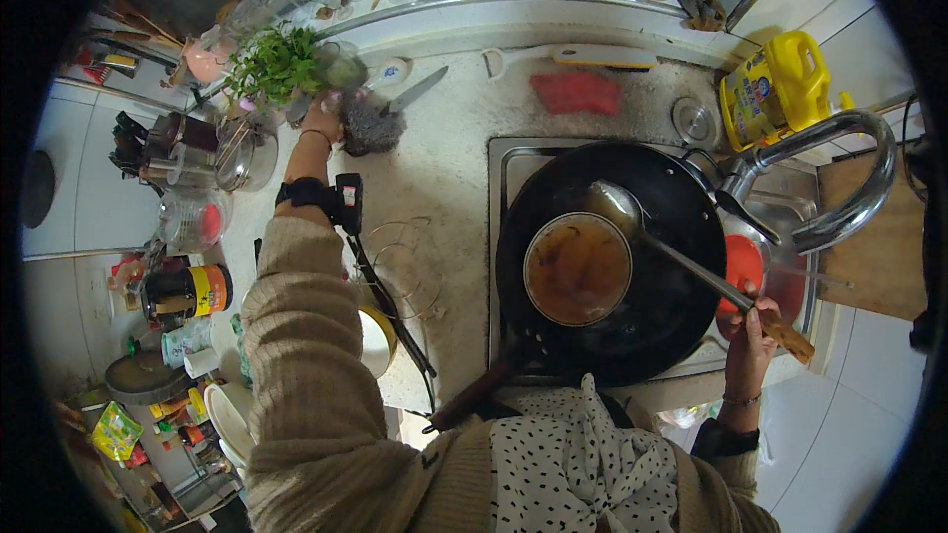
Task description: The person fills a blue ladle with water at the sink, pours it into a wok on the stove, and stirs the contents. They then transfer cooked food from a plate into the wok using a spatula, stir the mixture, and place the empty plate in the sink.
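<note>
My right hand (754, 326) grips the handle of a long metal ladle (696, 266) with a wooden end. The ladle's bowl rests inside a black wok (666, 326), beside a round bowl of brown liquid (578, 269) that stands in the wok. The wok sits over the sink, its dark handle toward my body. My left hand (323, 121) reaches to the far left of the counter, between a leafy green plant (278, 66) and a dark grey scouring pad (370, 126). Its fingers are partly hidden, so its hold cannot be told. A knife (418, 90) lies beside the pad.
A red cloth (576, 93) and a white-handled brush (603, 56) lie behind the wok. A yellow jug (778, 89) stands by the curved faucet (874, 163). A wire rack (407, 266) and a black cable (385, 296) lie near my left arm. Jars and bottles line the left side.
</note>
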The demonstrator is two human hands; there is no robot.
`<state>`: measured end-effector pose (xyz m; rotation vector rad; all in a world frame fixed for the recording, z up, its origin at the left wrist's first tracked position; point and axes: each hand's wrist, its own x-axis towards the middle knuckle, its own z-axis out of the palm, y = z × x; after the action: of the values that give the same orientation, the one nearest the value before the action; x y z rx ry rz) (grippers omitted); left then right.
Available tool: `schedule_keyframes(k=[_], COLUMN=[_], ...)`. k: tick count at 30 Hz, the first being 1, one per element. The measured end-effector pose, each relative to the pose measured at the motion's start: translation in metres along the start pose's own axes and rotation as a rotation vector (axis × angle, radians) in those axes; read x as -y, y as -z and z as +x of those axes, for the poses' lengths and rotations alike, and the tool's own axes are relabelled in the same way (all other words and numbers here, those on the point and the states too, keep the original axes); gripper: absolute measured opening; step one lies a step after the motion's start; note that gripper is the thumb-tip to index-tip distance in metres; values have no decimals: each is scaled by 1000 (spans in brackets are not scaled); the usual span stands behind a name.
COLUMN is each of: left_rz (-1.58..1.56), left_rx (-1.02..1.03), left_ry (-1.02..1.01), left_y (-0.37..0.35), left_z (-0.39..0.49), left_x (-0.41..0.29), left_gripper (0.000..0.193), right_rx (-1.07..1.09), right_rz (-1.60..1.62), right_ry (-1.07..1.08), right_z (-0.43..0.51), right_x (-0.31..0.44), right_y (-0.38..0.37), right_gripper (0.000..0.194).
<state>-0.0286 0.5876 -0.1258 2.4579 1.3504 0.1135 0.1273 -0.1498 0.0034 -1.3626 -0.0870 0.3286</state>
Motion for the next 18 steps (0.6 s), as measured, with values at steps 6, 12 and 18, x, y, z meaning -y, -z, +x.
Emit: schedule_keyframes(k=[6, 12, 18], left_rz=[164, 214, -49], left_rx=[60, -106, -86], left_ry=[62, 33, -64], left_y=[19, 25, 31], left_z=[-3, -20, -30], left_x=[-14, -33, -33], left_gripper=[48, 40, 53], right_rx=[133, 322, 285], right_rz=[-80, -318, -417], right_ry=[110, 313, 442], right_z=[-2, -9, -32], right_x=[8, 29, 50], right_y=[-12, -27, -28], right_gripper=[16, 18, 20])
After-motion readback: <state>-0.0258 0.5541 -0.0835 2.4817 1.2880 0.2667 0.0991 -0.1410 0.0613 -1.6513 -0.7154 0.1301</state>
